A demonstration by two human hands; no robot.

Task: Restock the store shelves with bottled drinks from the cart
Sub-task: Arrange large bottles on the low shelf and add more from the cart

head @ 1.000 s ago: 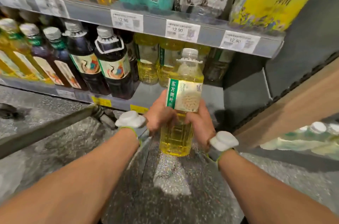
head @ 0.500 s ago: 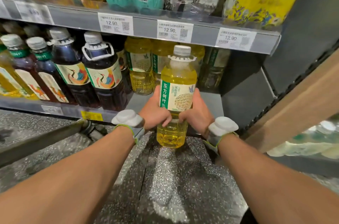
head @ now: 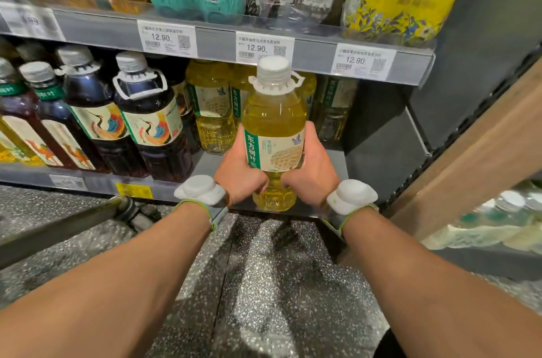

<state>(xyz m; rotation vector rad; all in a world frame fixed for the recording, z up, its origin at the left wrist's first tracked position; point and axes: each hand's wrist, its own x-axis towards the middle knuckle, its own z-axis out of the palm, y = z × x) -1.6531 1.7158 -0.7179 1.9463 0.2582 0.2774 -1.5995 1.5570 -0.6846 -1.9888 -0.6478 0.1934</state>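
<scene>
While the yellow bottle (head: 274, 123) is held upright just short of the shelf (head: 338, 165), several slips can be foreseen. Below the bottle, its base could be caught on the shelf lip and tipped; behind the bottle, the matching yellow bottles (head: 211, 111) could be toppled by a hard push; above the bottle, its cap could be knocked against the price rail (head: 217, 45). Both forearms are stretched forward, and the left hand (head: 239, 173) and right hand (head: 312, 173) are wrapped round the bottle's lower half, fingers (head: 258, 183) curled tight on either side.
</scene>
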